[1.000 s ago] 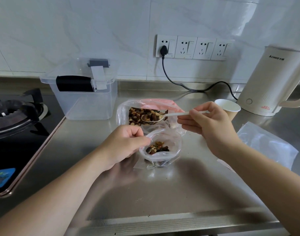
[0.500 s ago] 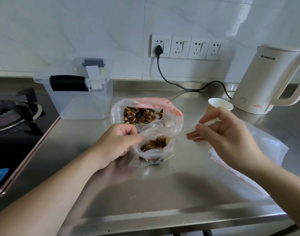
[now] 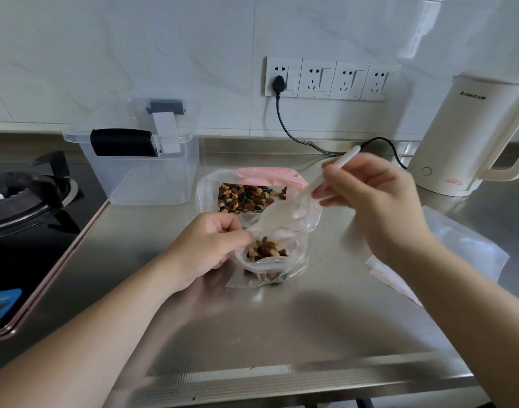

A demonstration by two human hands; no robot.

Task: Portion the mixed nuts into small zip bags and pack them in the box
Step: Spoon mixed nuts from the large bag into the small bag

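My right hand (image 3: 370, 201) pinches a white spoon (image 3: 284, 214) by the handle, bowl tipped down over the small bag (image 3: 270, 257); the spoon is blurred, so I cannot tell whether it is emptied. My left hand (image 3: 206, 248) pinches that bag's rim at its 9 o'clock side and holds the mouth wide. This bag stands on the table (image 3: 281, 334) with some nuts (image 3: 265, 250) in it, so I judge the first portion only part filled, unsealed. Just behind, at 12 o'clock, the big bag (image 3: 252, 184) holds plenty more. Spare bags (image 3: 458, 254) lie flat at 3 o'clock, unfilled. The box (image 3: 140, 172) at 10 o'clock looks empty; nearly all portioning and packing remains.
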